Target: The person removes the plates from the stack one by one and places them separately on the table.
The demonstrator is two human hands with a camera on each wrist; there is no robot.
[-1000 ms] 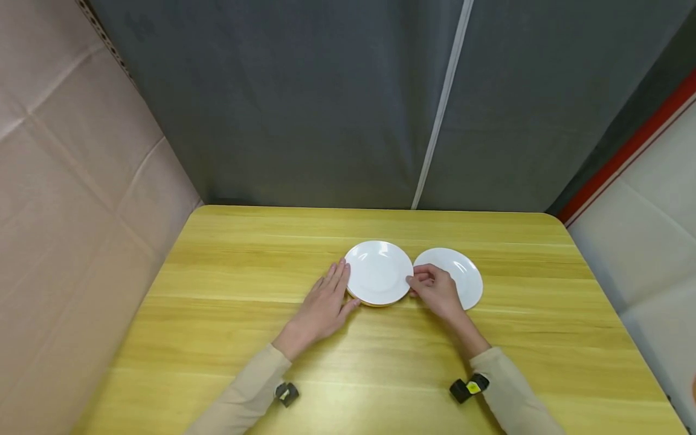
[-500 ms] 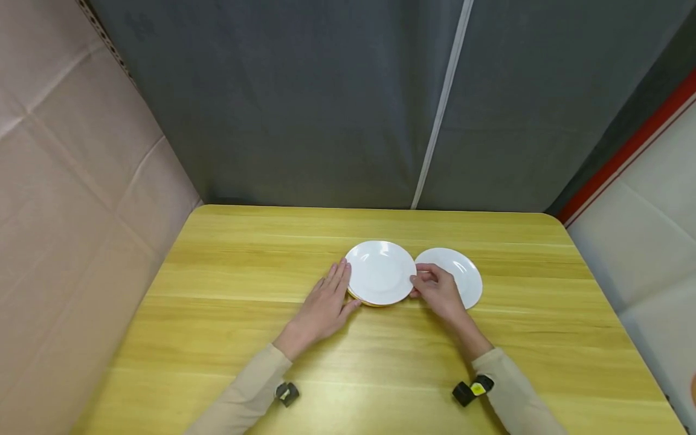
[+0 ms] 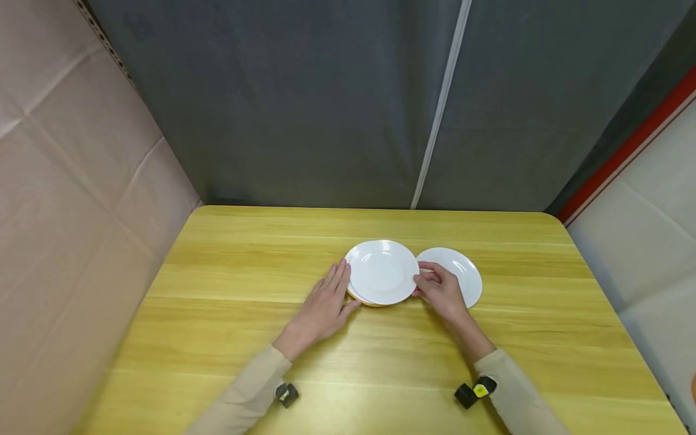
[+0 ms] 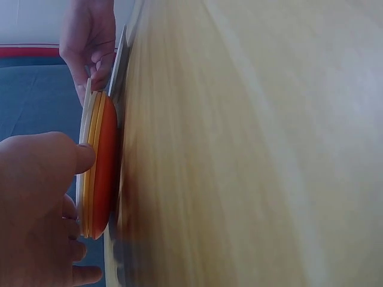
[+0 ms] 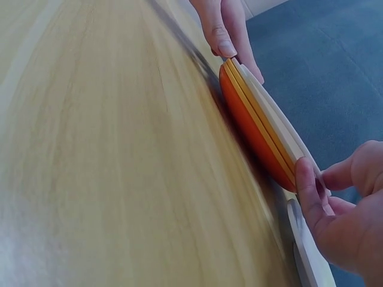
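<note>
A white plate [image 3: 383,273] lies on top of a stack, shifted slightly right of the plates under it. Orange and yellow plates [image 4: 103,173] show below the white ones in the left wrist view. My left hand [image 3: 322,303] rests along the stack's left side, fingers extended and thumb at the near edge. The right edge of the top plate is pinched between thumb and fingers of my right hand [image 3: 441,294]. Another white plate [image 3: 464,275] lies on the table just right of the stack, partly hidden by my right hand.
The wooden table [image 3: 228,266] ends in a straight far edge against a dark grey curtain [image 3: 304,109]. Pale cloth [image 3: 81,157] hangs at the left, and a white panel with a red border [image 3: 641,139] stands at the right.
My right hand has moved slightly right, and the pinched top white plate has slid with it, uncovering part of the rim beneath. My left hand has stayed in place.
</note>
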